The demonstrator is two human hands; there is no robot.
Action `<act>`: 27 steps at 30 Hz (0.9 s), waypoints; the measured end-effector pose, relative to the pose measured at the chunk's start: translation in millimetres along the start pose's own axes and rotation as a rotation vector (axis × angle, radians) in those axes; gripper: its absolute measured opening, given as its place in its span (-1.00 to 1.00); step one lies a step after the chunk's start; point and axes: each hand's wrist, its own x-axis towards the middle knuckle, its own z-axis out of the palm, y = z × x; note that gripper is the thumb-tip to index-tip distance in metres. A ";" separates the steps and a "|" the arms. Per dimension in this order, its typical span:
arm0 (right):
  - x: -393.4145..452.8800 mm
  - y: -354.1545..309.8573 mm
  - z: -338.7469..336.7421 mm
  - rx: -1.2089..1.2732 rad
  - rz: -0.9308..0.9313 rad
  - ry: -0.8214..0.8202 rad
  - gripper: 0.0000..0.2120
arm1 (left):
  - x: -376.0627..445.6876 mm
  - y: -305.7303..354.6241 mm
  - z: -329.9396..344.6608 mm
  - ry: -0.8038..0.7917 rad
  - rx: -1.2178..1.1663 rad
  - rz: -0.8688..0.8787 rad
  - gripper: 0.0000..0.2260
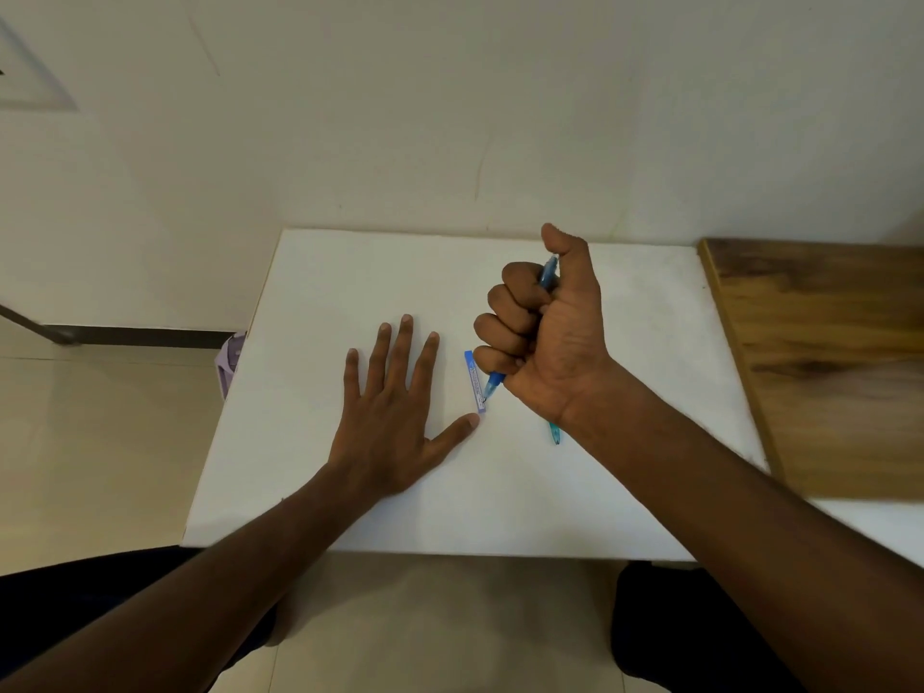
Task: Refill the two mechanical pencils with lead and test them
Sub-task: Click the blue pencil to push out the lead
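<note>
My right hand (542, 332) grips a blue mechanical pencil (494, 385) in a fist, thumb up beside its top end, tip pointing down close to the white table (320, 292). A flat blue lead case (474, 380) lies on the table just left of that tip. My left hand (395, 407) rests flat on the table with fingers spread, its thumb tip touching the near end of the lead case. A second, teal pencil (554, 432) lies on the table mostly hidden under my right wrist; only its near end shows.
A wooden board (820, 362) lies along the table's right side. The table stands against a pale wall. A lilac object (227, 360) sits on the floor by the table's left edge. My legs show below the table's front edge.
</note>
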 end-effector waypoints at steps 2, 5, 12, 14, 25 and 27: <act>-0.4 -0.5 -1.2 -0.018 -0.011 -0.008 -0.46 | 0.7 0.2 0.1 0.003 -0.004 -0.003 -0.07; -1.4 -1.5 -0.4 0.003 -0.015 -0.005 -0.40 | 1.1 0.8 0.6 0.000 0.001 -0.006 -0.06; 0.2 0.2 -3.9 -0.006 -0.024 0.041 -0.47 | 0.1 0.8 -0.3 0.008 0.005 0.000 -0.07; 0.1 0.2 -4.9 0.031 -0.041 0.054 -0.45 | 0.2 0.8 -0.3 0.009 0.000 0.000 -0.08; -1.5 -0.6 -7.1 0.069 -0.055 0.062 -0.42 | -1.2 1.3 -1.3 -0.003 0.004 0.001 -0.07; -2.1 -0.8 -6.7 0.060 -0.066 0.067 -0.46 | -1.6 1.2 -1.3 0.003 -0.006 0.002 -0.07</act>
